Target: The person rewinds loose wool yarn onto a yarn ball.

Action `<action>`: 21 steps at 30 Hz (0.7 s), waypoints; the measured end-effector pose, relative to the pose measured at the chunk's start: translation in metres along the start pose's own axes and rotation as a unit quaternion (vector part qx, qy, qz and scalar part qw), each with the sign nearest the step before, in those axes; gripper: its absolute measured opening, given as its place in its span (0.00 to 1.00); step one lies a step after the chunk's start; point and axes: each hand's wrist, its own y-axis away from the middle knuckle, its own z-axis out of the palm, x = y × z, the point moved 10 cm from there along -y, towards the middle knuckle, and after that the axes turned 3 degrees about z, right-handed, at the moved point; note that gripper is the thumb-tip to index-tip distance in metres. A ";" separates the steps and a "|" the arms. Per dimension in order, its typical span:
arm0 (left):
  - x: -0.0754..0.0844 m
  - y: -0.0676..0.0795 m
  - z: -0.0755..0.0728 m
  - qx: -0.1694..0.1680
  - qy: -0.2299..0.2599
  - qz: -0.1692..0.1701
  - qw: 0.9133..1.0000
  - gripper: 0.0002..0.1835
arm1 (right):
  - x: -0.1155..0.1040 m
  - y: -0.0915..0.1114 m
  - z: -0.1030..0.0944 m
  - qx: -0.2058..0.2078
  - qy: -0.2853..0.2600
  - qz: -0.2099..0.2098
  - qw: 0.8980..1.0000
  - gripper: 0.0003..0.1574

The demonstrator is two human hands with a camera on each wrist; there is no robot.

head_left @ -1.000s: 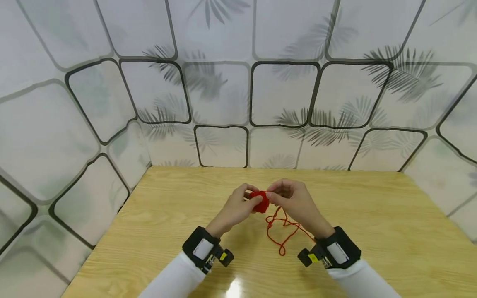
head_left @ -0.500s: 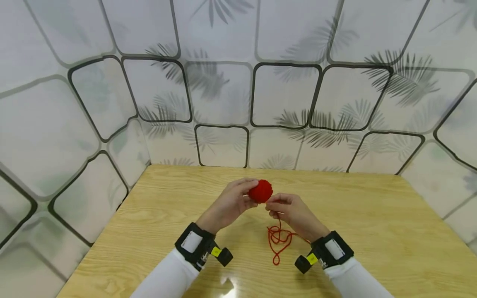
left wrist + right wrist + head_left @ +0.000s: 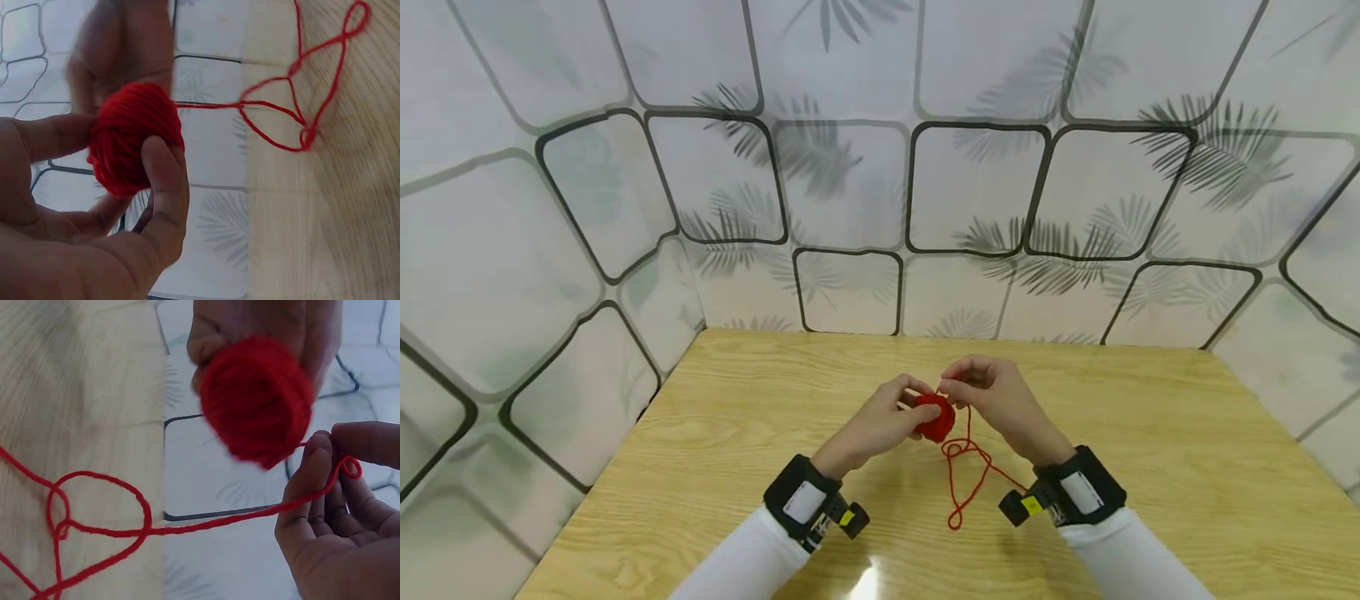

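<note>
My left hand point(image 3: 885, 423) holds a small red ball of yarn point(image 3: 134, 140) between thumb and fingers, seen close in the left wrist view. Just to its right, my right hand point(image 3: 996, 400) pinches the red yarn strand point(image 3: 250, 520) between thumb and forefinger, with a small loop showing at the fingers. A short length runs from the pinch to the ball point(image 3: 256, 403). From the right hand the strand drops to a loose tangle of yarn point(image 3: 966, 450) on the table below.
The pale wooden table point(image 3: 760, 417) reaches back to a patterned wall covering point(image 3: 850, 183) with leaf prints. Loose yarn trails toward the right wrist, which wears a black camera strap point(image 3: 1086, 487). A matching strap point(image 3: 801, 500) is on the left wrist.
The ball tipped up and away half a second ago, then came back lower and nearer. The right hand dipped below the ball and has risen again, keeping its pinch on the yarn.
</note>
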 end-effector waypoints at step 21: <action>0.015 -0.004 -0.022 0.026 0.307 0.017 0.951 0.27 | 0.036 0.026 0.031 -0.055 -0.071 0.062 0.994 0.21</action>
